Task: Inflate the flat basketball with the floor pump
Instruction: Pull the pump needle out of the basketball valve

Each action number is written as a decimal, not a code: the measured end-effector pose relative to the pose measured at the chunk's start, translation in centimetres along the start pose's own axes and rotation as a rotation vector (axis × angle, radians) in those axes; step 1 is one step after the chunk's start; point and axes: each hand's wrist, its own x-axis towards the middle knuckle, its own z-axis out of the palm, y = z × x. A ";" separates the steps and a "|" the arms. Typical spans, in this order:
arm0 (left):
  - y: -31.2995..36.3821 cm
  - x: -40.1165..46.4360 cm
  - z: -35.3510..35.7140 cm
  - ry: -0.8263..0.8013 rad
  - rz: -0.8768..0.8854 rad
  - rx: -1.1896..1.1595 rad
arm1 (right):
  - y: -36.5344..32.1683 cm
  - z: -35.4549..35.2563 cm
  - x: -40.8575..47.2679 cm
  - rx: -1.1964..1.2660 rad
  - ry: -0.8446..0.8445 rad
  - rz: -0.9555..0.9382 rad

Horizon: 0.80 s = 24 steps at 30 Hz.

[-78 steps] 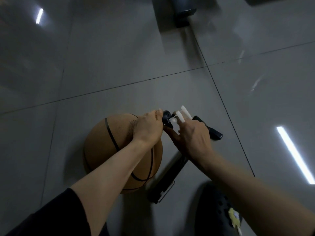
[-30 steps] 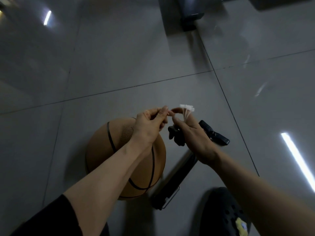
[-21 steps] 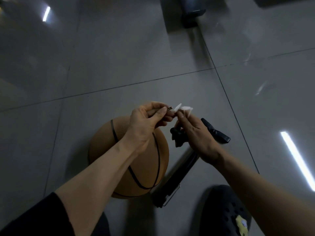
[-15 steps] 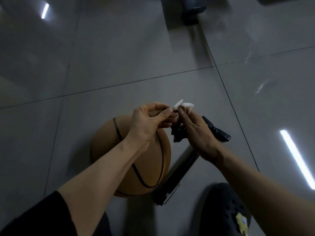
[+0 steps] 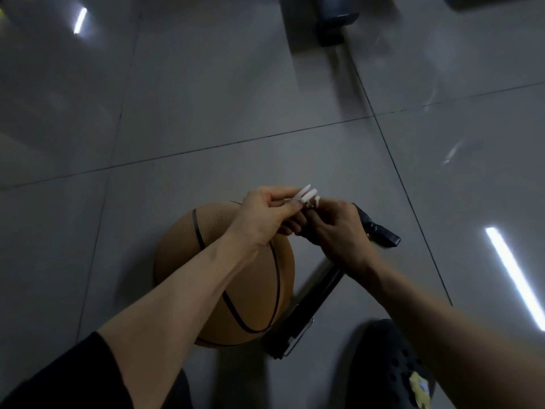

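I am seeing the left hand [image 5: 262, 219] pinching the white nozzle adapters [image 5: 306, 196] above the basketball [image 5: 224, 276], the right hand [image 5: 339, 231] gripping the pump hose end (presumably fitting a needle).

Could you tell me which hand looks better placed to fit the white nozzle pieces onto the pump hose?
Probably the left hand: it pinches the white nozzle pieces, while the right hand grips the dark hose end beside them, steadying it.
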 end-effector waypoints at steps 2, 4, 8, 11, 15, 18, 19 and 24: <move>-0.3 0.0 0.2 0.060 0.034 -0.009 | 0.1 0.0 0.1 -0.057 0.004 -0.026; -0.5 0.1 0.2 0.106 0.062 -0.028 | 0.2 0.2 0.1 -0.065 0.051 -0.073; -0.7 0.5 -0.1 0.162 0.072 -0.024 | 0.1 0.2 0.1 -0.092 0.265 -0.175; -0.6 0.6 -0.3 0.140 0.050 -0.042 | 0.0 -0.2 0.6 -0.170 0.214 -0.251; -0.5 0.3 0.0 0.090 0.047 -0.007 | 0.1 -0.5 1.5 -0.195 0.155 -0.243; -0.6 0.3 0.0 0.086 0.065 0.010 | -0.3 -0.9 1.8 -0.312 0.105 -0.276; -0.6 0.3 -0.1 0.089 0.066 0.019 | -0.3 -1.1 2.0 -0.393 0.102 -0.296; -0.8 0.4 0.2 0.154 0.080 0.034 | -0.9 -1.1 2.4 -0.550 -0.006 -0.338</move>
